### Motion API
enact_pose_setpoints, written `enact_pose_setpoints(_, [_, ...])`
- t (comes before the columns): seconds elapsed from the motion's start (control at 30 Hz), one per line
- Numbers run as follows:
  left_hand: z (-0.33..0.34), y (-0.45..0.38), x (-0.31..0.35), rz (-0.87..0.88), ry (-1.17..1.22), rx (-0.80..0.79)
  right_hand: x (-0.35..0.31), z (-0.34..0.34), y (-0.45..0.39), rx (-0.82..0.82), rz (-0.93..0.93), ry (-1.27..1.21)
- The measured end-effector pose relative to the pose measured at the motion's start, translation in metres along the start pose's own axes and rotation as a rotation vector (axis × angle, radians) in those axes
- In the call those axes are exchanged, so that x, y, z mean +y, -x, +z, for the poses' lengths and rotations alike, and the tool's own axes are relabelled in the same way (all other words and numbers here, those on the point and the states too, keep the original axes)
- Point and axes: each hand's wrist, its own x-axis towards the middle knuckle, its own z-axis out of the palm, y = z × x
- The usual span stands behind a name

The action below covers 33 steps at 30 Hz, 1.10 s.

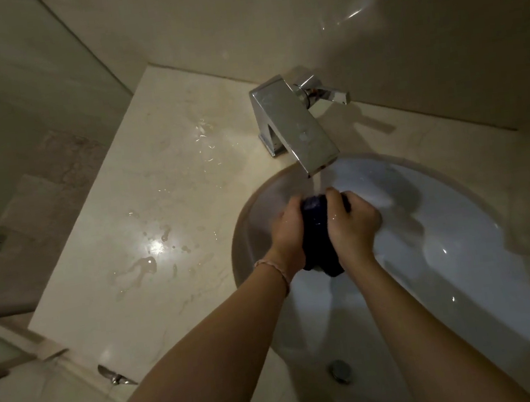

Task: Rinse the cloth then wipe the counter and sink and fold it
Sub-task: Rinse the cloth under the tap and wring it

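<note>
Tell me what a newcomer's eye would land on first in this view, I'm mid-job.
First, the left hand and right hand gripping a bunched dark cloth between them, over the white sink. A stream of water runs from the square chrome faucet onto the cloth's top. Left of the basin, puddles and droplets glint on the pale counter.

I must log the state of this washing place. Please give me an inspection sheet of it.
Surface: counter pale stone, wet with drops and small puddles.
Job's things: dark cloth bunched under running water from the tap, over the sink.
Clutter: nothing seen on the counter.
Hands: left hand and right hand both grip the cloth, fingers curled round it.
Cables: nothing seen.
Surroundings: drain in the sink; tiled wall behind; a bracelet on the left wrist.
</note>
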Motion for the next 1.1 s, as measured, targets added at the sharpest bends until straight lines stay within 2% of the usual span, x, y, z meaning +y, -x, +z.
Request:
enact_pose_setpoints(0.13, [-0.013, -0.001, 0.008, -0.226, -0.081, -0.123, 0.002, -0.010, 0.006, -0.134, -0.095, -0.128])
enact_pose_setpoints(0.2, [-0.014, 0.000, 0.010, -0.250, -0.091, -0.179, 0.005, -0.013, 0.003, -0.207, -0.063, -0.123])
enact_pose_setpoints(0.27, [-0.014, -0.004, 0.005, -0.157, -0.052, -0.130, 0.003, -0.017, -0.002, -0.231, 0.100, -0.146])
enact_pose_setpoints(0.37, [-0.016, -0.011, -0.005, 0.094, 0.007, 0.014, -0.002, -0.027, -0.006, -0.302, 0.345, -0.120])
enact_pose_setpoints(0.53, [-0.013, -0.002, -0.005, 0.348, 0.105, -0.049, -0.012, -0.025, -0.009, -0.511, 0.510, 0.037])
enact_pose_setpoints(0.63, [-0.003, 0.006, -0.003, 0.403, 0.104, -0.090, -0.018, -0.012, -0.015, -0.629, 0.434, 0.229])
enact_pose_setpoints(0.7, [-0.001, 0.007, -0.002, 0.409, 0.103, -0.042, -0.017, -0.007, -0.016, -0.586, 0.324, 0.310])
enact_pose_setpoints(0.77, [-0.005, 0.005, 0.000, 0.425, 0.073, 0.019, -0.014, -0.007, -0.015, -0.513, 0.237, 0.291])
enact_pose_setpoints(0.83, [-0.010, 0.002, 0.000, 0.507, -0.015, 0.062, -0.013, -0.008, -0.013, -0.505, 0.126, 0.325])
enact_pose_setpoints(0.97, [-0.017, 0.001, -0.004, 0.676, -0.222, 0.109, -0.017, -0.010, -0.014, -0.486, -0.074, 0.551])
enact_pose_setpoints(1.03, [-0.019, 0.000, -0.003, 0.702, -0.313, 0.097, -0.019, -0.014, -0.015, -0.432, -0.067, 0.514])
enact_pose_setpoints(1.1, [-0.019, 0.000, 0.000, 0.712, -0.404, 0.074, -0.016, -0.017, -0.017, -0.399, 0.005, 0.347])
